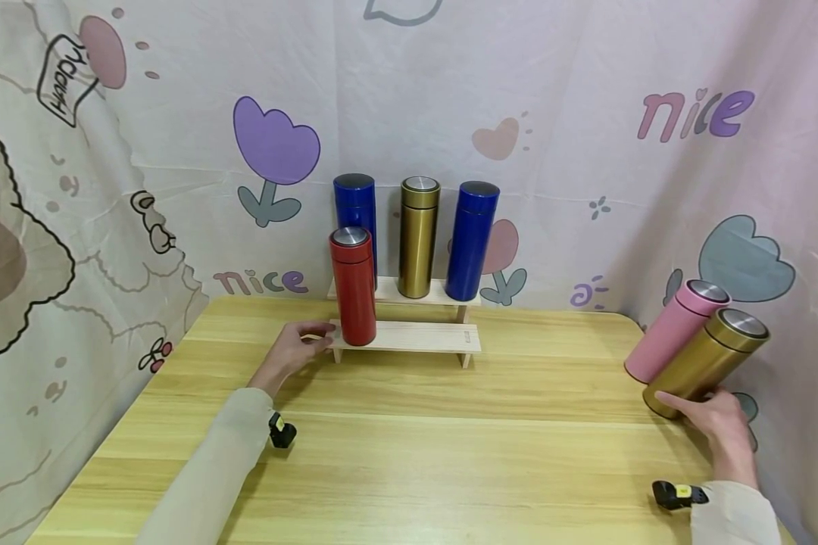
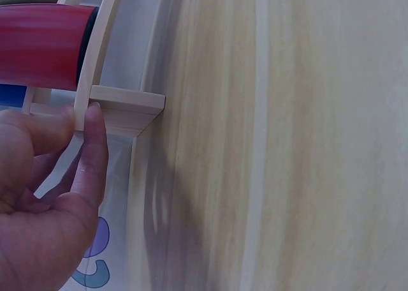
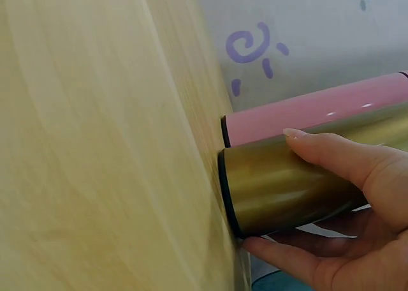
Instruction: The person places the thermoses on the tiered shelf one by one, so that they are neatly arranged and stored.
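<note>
One wooden table [image 1: 484, 469], one stepped shelf [image 1: 423, 337] and two busy hands.
On the table's far side, the shelf's left end lies between the thumb and fingers of the left hand [image 1: 293, 350], which pinch it just beside the red bottle [image 1: 357, 295]; by the right edge, the lower part of a gold bottle [image 1: 704, 365] sits within the right hand [image 1: 717, 425], thumb and fingers curled round it, next to a pink bottle [image 1: 675, 333].
</note>
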Demonstrator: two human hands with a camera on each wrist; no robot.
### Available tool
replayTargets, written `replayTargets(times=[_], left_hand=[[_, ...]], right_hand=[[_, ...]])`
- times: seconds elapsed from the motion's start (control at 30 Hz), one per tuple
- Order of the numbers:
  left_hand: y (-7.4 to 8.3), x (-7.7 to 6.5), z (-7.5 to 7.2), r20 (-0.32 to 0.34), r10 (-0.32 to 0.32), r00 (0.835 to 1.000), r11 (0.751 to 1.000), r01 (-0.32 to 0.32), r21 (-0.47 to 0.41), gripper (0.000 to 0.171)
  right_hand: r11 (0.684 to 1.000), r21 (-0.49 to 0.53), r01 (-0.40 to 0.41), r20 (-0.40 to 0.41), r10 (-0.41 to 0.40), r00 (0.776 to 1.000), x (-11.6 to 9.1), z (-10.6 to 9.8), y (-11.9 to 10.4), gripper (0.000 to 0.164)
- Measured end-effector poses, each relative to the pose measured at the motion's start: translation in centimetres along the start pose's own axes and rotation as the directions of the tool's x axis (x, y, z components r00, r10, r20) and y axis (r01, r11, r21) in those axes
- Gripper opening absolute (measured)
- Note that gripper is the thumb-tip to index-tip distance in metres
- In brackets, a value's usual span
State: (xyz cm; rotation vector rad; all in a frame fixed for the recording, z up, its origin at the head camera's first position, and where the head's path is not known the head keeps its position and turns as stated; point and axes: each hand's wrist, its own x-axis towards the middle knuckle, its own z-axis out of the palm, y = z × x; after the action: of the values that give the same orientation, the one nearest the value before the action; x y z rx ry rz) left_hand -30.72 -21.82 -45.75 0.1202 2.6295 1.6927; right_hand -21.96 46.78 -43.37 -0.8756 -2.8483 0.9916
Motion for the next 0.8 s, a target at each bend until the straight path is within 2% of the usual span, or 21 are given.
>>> replayTargets(times=[0.47, 0.8], left_hand=[[-0.09, 0.1, -0.12, -0.002, 0.009, 1.0, 1.0, -0.009, -0.004, 0.037], [-0.29, 0.24, 0.0, 0.005, -0.012, 1.0, 1.0, 0.013, -0.012, 0.038]], right_hand=[[0.993, 0.113, 0.021, -0.024, -0.019, 1.0, 0.21, 0.18, -0.36, 0.101], [0.996, 0.073, 0.05, 0.009, -0.051, 0.999, -0.03, -0.11, -0.6, 0.102]])
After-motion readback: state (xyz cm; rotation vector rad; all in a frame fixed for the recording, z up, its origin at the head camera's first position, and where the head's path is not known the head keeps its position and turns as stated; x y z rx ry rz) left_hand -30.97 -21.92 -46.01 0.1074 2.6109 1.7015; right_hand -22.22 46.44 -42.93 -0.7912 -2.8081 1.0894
